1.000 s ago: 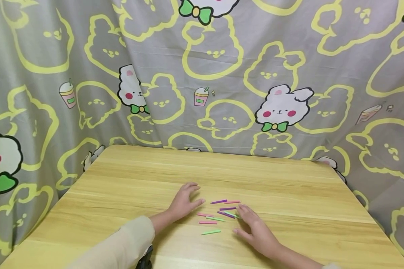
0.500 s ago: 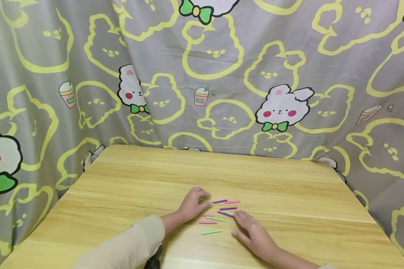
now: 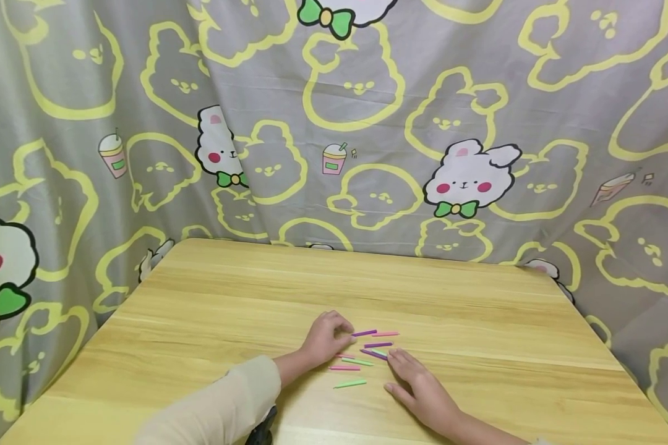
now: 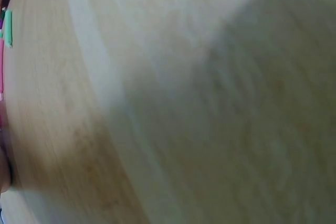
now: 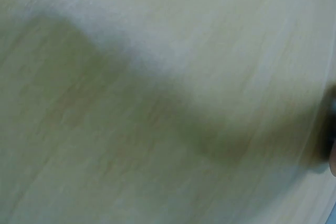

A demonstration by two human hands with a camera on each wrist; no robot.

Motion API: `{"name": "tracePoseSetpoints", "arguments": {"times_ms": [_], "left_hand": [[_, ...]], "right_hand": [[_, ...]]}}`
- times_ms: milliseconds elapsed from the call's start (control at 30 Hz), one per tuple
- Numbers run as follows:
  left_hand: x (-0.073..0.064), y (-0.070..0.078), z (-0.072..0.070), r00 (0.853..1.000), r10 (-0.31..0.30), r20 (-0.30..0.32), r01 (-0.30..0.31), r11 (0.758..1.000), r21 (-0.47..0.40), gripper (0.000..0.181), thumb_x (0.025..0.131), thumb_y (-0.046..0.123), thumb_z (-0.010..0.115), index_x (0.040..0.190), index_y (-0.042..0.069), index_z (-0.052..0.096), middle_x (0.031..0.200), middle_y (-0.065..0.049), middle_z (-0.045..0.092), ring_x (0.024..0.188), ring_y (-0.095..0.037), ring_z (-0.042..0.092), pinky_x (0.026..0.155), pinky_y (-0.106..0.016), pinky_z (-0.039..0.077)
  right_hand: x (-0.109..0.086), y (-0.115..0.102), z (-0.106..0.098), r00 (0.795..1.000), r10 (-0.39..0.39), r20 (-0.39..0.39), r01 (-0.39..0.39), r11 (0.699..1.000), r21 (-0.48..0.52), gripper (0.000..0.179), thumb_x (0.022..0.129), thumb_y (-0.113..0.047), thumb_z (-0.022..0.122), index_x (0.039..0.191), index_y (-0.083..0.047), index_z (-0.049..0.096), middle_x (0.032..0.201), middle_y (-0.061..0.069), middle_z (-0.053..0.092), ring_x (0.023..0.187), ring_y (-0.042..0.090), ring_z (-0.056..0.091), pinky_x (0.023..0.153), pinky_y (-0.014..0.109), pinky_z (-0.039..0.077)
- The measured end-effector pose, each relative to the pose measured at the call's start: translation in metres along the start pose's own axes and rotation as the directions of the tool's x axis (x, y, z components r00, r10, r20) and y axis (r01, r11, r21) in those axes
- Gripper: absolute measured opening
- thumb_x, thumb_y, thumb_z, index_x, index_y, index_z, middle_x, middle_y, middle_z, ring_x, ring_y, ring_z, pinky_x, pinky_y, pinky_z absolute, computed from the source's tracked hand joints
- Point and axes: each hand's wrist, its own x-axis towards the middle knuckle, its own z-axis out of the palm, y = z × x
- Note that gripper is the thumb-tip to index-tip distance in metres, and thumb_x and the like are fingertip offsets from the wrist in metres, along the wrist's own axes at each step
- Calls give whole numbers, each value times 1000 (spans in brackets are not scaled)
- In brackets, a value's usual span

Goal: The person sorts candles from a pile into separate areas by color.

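Note:
Several thin coloured sticks, like small candles, lie loosely on the wooden table [image 3: 228,296] in the head view. My left hand [image 3: 324,341] is at the left end of the farthest purple stick [image 3: 365,333], its fingers bent and thumb beneath; whether they pinch it is unclear. My right hand [image 3: 423,386] lies palm down with fingers extended, the tips at the ends of a crossed purple stick [image 3: 372,354] and green stick [image 3: 378,352]. Nearer lie a pink stick [image 3: 345,368] and a green stick [image 3: 349,384]. A green stick [image 4: 8,27] shows in the left wrist view.
A patterned grey curtain [image 3: 367,204] hangs along the table's back and sides. A black device [image 3: 263,426] is at the left wrist. Mostly bare tabletop [image 5: 131,129] and shadow fill the right wrist view.
My left hand has moved right to the purple stick's end, its fingers bending more. My right hand has shifted slightly left and down. The sticks show no clear movement.

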Motion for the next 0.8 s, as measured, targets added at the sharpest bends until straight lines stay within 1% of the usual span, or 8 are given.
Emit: {"name": "tracePoseSetpoints", "arguments": {"times_ms": [267, 467, 633, 800], "left_hand": [[1, 0, 1, 1000, 2, 3, -2, 1000, 28, 11, 77, 19, 74, 81, 10, 67, 79, 2, 59, 76, -8, 47, 70, -19, 41], [1, 2, 1, 1000, -13, 2, 13, 998, 68, 11, 79, 20, 72, 79, 11, 66, 78, 3, 58, 74, -7, 45, 70, -20, 40], [1, 6, 1, 1000, -30, -2, 30, 994, 109, 11, 81, 20, 71, 78, 11, 66, 76, 4, 57, 73, -6, 43, 72, -23, 39], [0, 10, 2, 999, -34, -8, 35, 984, 177, 12, 82, 21, 69, 78, 11, 66, 76, 4, 57, 73, -7, 44, 78, -29, 41]], "right_hand": [[0, 0, 1, 1000, -4, 4, 4, 1000, -3, 53, 90, -34, 58, 126, 4, 52, 134, 19, 51, 126, 38, 44, 97, 49, 39], [0, -1, 0, 1000, -13, -5, 13, 1000, -8, 52, 89, -33, 59, 125, 4, 53, 133, 19, 51, 125, 37, 45, 97, 49, 40], [0, 0, 0, 1000, -14, -1, 14, 1000, -6, 52, 89, -33, 59, 125, 4, 53, 133, 19, 51, 125, 38, 45, 96, 49, 40], [-1, 0, 0, 1000, -18, -3, 18, 1000, -5, 52, 89, -33, 59, 125, 5, 53, 132, 19, 52, 125, 38, 45, 96, 49, 40]]}}
